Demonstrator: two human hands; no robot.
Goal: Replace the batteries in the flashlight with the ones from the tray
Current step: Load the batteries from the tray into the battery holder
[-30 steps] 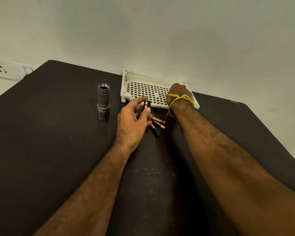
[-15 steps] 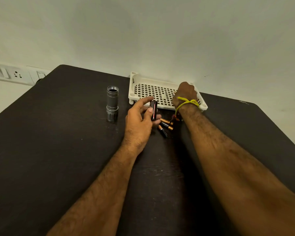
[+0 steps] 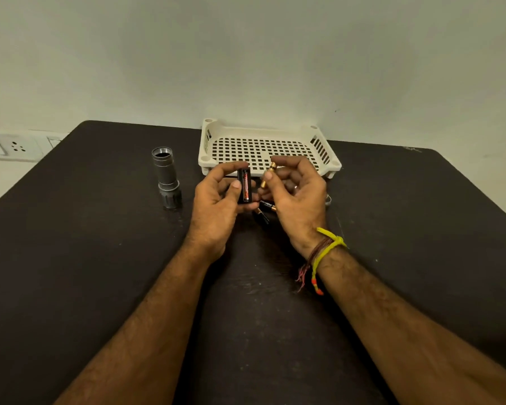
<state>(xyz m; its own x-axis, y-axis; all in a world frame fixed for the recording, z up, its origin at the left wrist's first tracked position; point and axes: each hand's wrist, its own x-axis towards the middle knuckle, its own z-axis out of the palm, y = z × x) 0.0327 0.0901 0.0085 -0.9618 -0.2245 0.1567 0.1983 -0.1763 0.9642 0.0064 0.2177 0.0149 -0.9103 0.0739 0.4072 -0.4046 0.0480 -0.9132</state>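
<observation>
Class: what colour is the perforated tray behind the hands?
White or cream tray, clearest in the head view.

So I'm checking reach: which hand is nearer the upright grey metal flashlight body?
Left. The left hand is just right of the grey metal flashlight body; the right hand is farther right, beyond it.

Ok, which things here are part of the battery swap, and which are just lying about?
Part of the job:
- grey metal flashlight body, standing open
- black battery holder in the left hand
- copper-topped battery in the right hand
- loose batteries on the table
- white perforated plastic tray

Lying about:
- white wall socket
</observation>
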